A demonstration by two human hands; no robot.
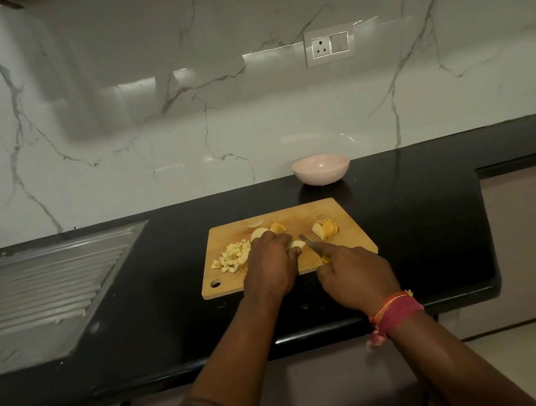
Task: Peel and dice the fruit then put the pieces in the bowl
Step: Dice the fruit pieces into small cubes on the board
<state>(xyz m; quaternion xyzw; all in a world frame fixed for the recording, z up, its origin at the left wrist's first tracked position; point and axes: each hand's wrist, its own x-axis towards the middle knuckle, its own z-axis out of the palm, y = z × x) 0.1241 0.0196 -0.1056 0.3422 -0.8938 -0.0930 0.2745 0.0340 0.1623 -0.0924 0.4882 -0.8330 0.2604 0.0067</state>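
Marble wall (173,78), white with grey veins, running the full width behind the work area; a socket plate (329,44) set into it at the right. Black countertop (416,216), glossy, with a steel draining board (38,290) let into its left end. Wooden cutting board (329,208), with a hanging hole at its near left corner, lying flat on the counter in front of the person. Pink bowl (321,169), standing on the counter just beyond the board's far edge, nothing visible inside. Left hand (270,264), fingers curled down over a pale fruit piece (294,244) at the board's centre, pinning it in place. Right hand (352,273), wrapped around the yellow handle of a knife (308,241), the blade tip angled in against the held piece; a red thread band (395,310) on that wrist. Sliced fruit wedge (325,228), fanned, on the board's right side. Heap of diced fruit (233,257) on the board's left side, beside the left hand. Two further fruit chunks (268,230) just behind the left hand's knuckles.
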